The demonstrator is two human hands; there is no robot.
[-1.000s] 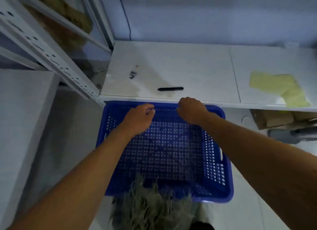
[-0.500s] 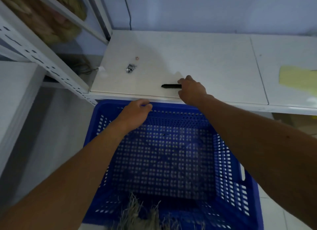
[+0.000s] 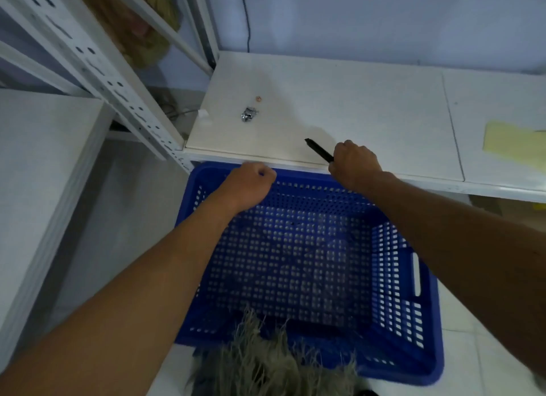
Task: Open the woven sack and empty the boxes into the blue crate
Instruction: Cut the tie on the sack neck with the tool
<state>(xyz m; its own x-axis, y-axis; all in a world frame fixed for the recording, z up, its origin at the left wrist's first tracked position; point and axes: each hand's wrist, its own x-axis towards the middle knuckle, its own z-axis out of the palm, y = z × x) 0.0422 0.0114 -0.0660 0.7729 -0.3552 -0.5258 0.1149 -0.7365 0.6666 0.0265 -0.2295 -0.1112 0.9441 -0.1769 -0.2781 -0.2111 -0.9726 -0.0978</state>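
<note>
Nearest, the frayed sack point(image 3: 271, 363) overlapped the crate's point(image 3: 425, 348) near rim. Farther, the left hand point(image 3: 246, 185) was fisted at its far rim; beyond the crate, the right hand point(image 3: 354, 163) gripped a black tool point(image 3: 319, 150) over the shelf point(image 3: 369, 106).

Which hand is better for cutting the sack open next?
The right hand, probably: it is closed around the black tool. The left hand is a fist at the blue crate's far rim, with no tool showing.

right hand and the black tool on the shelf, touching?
Touching. The head view shows the right hand closed around one end of the black tool, whose other end sticks out up-left over the white shelf.
</note>
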